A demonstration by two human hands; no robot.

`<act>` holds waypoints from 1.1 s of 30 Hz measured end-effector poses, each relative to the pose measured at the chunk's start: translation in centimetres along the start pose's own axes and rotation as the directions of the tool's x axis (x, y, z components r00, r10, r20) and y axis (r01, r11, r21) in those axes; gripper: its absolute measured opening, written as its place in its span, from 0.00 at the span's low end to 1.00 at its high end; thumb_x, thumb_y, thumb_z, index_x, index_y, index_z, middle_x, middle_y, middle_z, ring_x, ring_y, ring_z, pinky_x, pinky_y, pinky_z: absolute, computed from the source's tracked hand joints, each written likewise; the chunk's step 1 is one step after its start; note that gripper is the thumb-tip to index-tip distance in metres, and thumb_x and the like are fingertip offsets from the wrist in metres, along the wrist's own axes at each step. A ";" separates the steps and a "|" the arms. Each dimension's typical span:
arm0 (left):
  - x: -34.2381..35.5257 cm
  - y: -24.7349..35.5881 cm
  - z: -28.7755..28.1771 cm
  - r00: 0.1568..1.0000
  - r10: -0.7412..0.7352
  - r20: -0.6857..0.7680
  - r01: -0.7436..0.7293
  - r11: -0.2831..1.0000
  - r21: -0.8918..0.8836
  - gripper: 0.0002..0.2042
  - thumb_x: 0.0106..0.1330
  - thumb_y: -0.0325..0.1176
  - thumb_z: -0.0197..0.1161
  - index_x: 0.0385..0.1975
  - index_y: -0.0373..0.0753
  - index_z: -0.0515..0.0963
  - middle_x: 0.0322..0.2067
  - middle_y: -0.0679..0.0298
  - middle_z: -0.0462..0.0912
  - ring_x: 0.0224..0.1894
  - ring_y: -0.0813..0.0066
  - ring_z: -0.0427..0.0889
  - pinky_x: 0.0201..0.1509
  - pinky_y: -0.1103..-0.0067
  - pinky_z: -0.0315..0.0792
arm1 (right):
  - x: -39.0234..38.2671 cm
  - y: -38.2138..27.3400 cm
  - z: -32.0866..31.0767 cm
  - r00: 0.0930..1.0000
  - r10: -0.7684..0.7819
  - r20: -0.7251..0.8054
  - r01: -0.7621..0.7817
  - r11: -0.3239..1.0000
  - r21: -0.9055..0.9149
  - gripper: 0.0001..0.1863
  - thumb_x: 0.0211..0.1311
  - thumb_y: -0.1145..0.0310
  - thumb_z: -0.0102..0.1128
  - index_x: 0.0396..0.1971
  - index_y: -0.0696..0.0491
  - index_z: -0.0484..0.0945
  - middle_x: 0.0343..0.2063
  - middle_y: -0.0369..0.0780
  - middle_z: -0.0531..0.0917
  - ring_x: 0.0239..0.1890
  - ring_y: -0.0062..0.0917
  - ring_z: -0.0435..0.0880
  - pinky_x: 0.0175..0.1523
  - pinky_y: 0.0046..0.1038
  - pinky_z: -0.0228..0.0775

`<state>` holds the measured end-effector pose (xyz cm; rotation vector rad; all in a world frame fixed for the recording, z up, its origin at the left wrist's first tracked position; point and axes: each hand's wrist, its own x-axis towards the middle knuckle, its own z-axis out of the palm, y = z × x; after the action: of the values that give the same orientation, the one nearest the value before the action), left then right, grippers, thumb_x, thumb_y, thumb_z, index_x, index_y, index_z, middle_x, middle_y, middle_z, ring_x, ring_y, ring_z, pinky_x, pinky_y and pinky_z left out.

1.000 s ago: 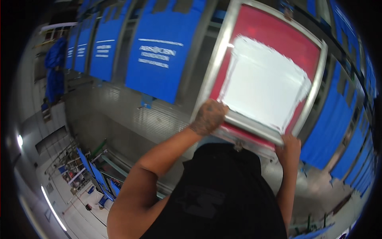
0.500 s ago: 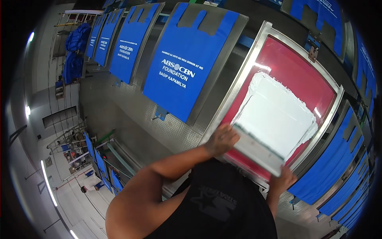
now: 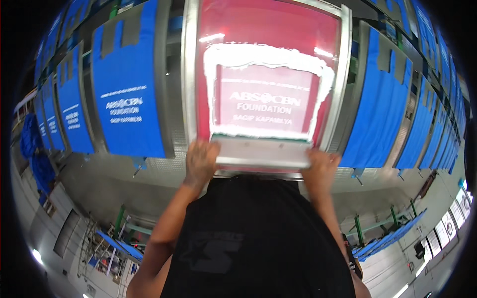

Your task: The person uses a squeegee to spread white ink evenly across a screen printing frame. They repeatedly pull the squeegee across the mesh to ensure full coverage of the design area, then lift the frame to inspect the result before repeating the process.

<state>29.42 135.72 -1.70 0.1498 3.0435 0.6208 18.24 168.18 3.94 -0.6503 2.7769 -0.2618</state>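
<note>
While blue bags flank the framed red screen at left and right, the left hand and right hand (slightly blurred) grip opposite ends of a pale squeegee across the screen's near end. White ink borders the screen's middle, where lines of pale lettering show; similar white lettering marks the bags at left.

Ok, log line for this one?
left hand: on squeegee, left end; right hand: right end; squeegee: near end of red screen; white ink: around lettering
</note>
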 end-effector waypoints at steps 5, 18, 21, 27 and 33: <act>3.4 -1.6 1.5 0.997 -0.078 0.014 0.079 0.995 -0.055 0.15 0.50 0.30 0.71 0.39 0.34 0.82 0.37 0.55 0.80 0.43 0.53 0.78 0.52 0.61 0.72 | 4.0 1.3 2.2 0.971 -0.062 -0.230 0.071 0.997 0.031 0.17 0.35 0.76 0.68 0.31 0.50 0.80 0.28 0.36 0.80 0.36 0.32 0.80 0.48 0.41 0.63; 2.7 0.0 -1.3 0.999 -0.044 -0.005 0.044 0.998 -0.037 0.14 0.49 0.34 0.70 0.36 0.39 0.82 0.35 0.59 0.80 0.42 0.59 0.78 0.52 0.65 0.71 | 2.4 0.3 -0.8 0.983 -0.064 -0.172 0.068 0.998 0.015 0.15 0.34 0.74 0.70 0.29 0.50 0.80 0.29 0.35 0.83 0.35 0.30 0.82 0.47 0.40 0.62; -2.1 1.8 0.6 0.994 -0.112 -0.016 0.108 0.984 -0.141 0.09 0.52 0.28 0.68 0.34 0.36 0.81 0.34 0.57 0.80 0.40 0.57 0.78 0.46 0.63 0.71 | -1.3 0.0 1.9 0.993 -0.019 -0.112 0.022 0.999 0.030 0.15 0.36 0.74 0.70 0.29 0.50 0.79 0.32 0.36 0.83 0.36 0.30 0.81 0.47 0.40 0.61; 11.9 -4.8 1.8 0.991 -0.094 -0.092 0.093 0.996 -0.013 0.25 0.39 0.30 0.79 0.42 0.39 0.81 0.42 0.59 0.83 0.48 0.56 0.80 0.55 0.62 0.72 | 12.0 3.7 1.8 0.977 -0.030 -0.212 0.004 0.993 -0.121 0.10 0.42 0.72 0.67 0.29 0.50 0.84 0.27 0.39 0.83 0.31 0.35 0.82 0.48 0.40 0.62; 25.0 -7.7 -4.1 0.957 -0.106 0.269 0.151 0.977 -0.149 0.18 0.49 0.42 0.78 0.35 0.37 0.85 0.29 0.54 0.87 0.35 0.60 0.86 0.45 0.68 0.77 | 23.4 4.8 -4.8 0.970 0.154 0.188 -0.129 0.982 -0.140 0.25 0.43 0.57 0.71 0.44 0.53 0.85 0.36 0.45 0.88 0.42 0.39 0.87 0.58 0.36 0.68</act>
<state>3.66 129.56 -1.22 0.0243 2.7092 0.7765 -5.29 162.26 2.08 -0.4740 2.6460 0.0096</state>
